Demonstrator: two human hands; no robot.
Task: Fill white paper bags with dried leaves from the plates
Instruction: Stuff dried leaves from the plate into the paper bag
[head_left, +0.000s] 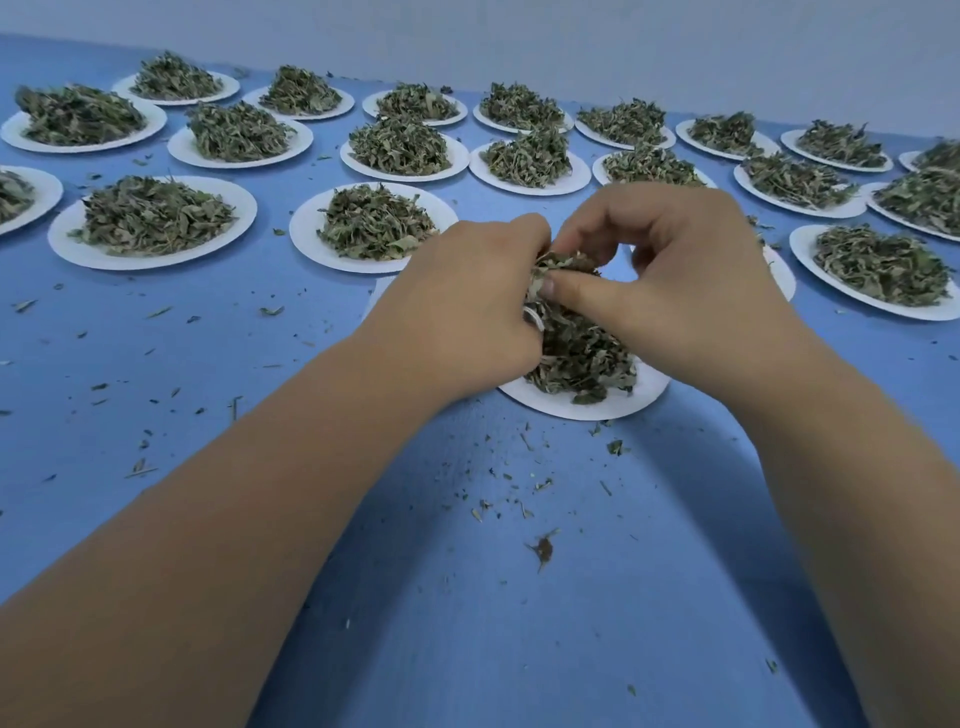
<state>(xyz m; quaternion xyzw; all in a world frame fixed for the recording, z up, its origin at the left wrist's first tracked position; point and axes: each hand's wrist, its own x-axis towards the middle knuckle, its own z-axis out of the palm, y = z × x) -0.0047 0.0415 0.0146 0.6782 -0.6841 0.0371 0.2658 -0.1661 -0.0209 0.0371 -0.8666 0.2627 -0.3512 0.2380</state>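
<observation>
Blue bench (467, 623) fills the view, with a pale wall behind its far edge. White plates (72, 249), each heaped with green leaves, stand in rows across the far half from left to right, set apart from one another. One near plate (582, 410) sits at centre, closest to the person, and carries a pile of dried leaves (576, 364). Both bare forearms reach in from the near edge. Left hand (467, 306) is over the left side of the near plate, fingers curled around a clump of the dried leaves. Right hand (675, 275) is over the right side, thumb and fingertips pinching the top of the same clump. Small white edge (535, 317) shows at the left fingers; cannot tell whether it is a bag. Leaf fragments (543, 548) lie scattered on the bench, near and left of the near plate.
</observation>
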